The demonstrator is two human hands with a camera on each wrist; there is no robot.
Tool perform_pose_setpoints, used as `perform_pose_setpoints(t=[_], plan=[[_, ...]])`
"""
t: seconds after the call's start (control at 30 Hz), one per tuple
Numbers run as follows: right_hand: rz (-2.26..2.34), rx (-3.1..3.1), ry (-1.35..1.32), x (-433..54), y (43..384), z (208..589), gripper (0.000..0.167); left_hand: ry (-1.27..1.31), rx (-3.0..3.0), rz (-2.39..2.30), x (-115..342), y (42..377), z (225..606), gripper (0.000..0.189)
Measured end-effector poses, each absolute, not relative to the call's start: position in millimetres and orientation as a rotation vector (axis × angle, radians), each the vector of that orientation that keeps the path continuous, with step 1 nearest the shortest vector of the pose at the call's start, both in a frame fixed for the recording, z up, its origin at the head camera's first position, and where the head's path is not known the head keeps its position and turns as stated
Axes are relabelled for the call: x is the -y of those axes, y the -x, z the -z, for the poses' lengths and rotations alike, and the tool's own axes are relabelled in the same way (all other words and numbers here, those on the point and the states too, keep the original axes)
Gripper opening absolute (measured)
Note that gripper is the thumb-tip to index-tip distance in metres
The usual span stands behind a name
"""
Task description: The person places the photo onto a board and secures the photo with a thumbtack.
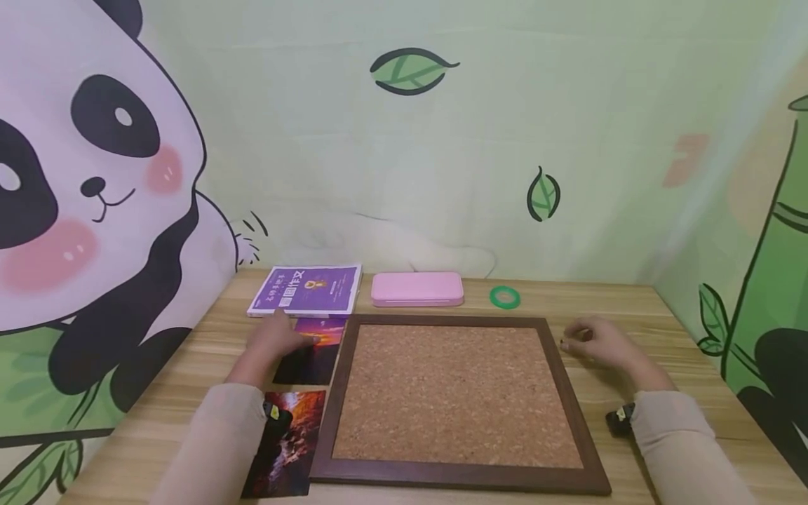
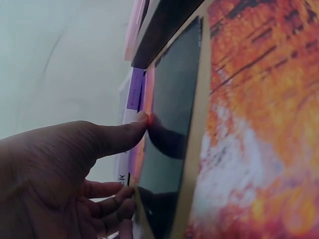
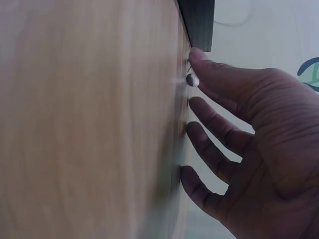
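My left hand point(image 1: 274, 338) rests over a sunset photo point(image 1: 309, 361), its thumb reaching onto the orange band. The other fingers lie at the photo's left side, near the purple book point(image 1: 322, 291). In the left wrist view, the photo's glossy dark part point(image 2: 172, 99) mirrors the thumb. Nearer lies a second photo point(image 1: 287, 442) of orange-lit rock, partly behind the left sleeve. Right of the corkboard point(image 1: 454, 393), my right hand point(image 1: 600, 341) holds a small pin point(image 3: 192, 79) at thumb and index fingertip. Its remaining fingers are spread, with their tips close to the tabletop.
The corkboard's dark wooden frame point(image 1: 454, 477) takes up the middle of the wood-grain table point(image 1: 631, 301). Behind it are a pink case point(image 1: 416, 289) and a green tape roll point(image 1: 505, 297). A wall hanging point(image 1: 473, 140) with panda and leaf pictures closes off the back.
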State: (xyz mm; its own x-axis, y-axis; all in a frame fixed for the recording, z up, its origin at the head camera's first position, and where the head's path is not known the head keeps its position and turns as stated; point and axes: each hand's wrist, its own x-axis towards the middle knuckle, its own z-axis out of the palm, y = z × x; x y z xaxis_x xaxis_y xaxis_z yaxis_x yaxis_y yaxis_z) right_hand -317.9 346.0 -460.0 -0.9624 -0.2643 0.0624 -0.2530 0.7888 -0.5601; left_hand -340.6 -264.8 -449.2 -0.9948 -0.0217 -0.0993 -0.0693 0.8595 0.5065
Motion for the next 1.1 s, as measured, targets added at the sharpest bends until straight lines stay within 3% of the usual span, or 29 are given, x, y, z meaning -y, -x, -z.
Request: perform_pose_setpoints(t=[0.4, 0.57, 0.77, 1.1], plan=[[0.875, -2.978, 0.423, -341.1, 322.5, 460.6, 0.030, 0.095, -2.913, -0.949, 261.0, 346.3, 458.0, 0.039], [0.875, -3.001, 0.377, -342.7, 326.4, 465.6, 0.027, 0.101, -2.891, -1.038, 261.5, 346.9, 460.9, 0.028], [0.884, -3.005, 0.373, -343.8, 327.1, 467.8, 0.026, 0.091, -2.957, -1.144, 262.1, 349.1, 468.0, 0.039], [0.933, -3.030, 0.405, -344.5, 327.4, 472.9, 0.017, 0.023, -2.841, -1.736, 255.6, 340.5, 468.7, 0.062]])
